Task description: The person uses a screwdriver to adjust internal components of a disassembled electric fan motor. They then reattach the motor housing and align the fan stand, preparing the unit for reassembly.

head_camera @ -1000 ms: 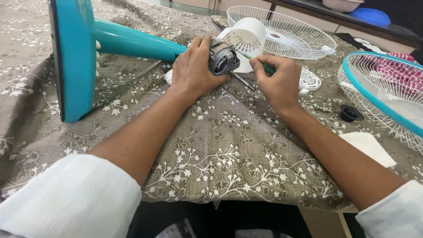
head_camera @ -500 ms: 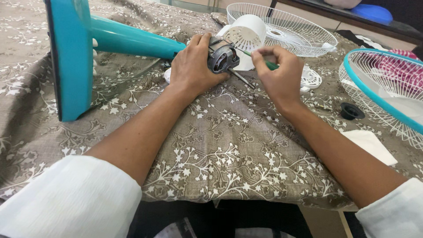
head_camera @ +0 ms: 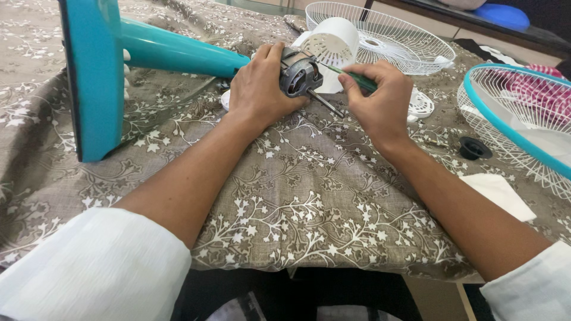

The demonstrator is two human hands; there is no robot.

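A teal fan stand lies on its side on the patterned cloth, its round base at the left. At the stand's right end sits the bare grey fan motor with its shaft sticking out toward me. My left hand wraps over the motor and holds it down. My right hand grips a green-handled screwdriver, its tip against the motor. A white motor cover stands just behind.
A white wire fan guard lies at the back. A teal-rimmed guard lies at the right, over a pink checked cloth. A black cap and a white paper rest on the brown floral tablecloth.
The view has shifted slightly. My right hand has moved a little up and left along the screwdriver toward the motor. My left hand stays on the motor.
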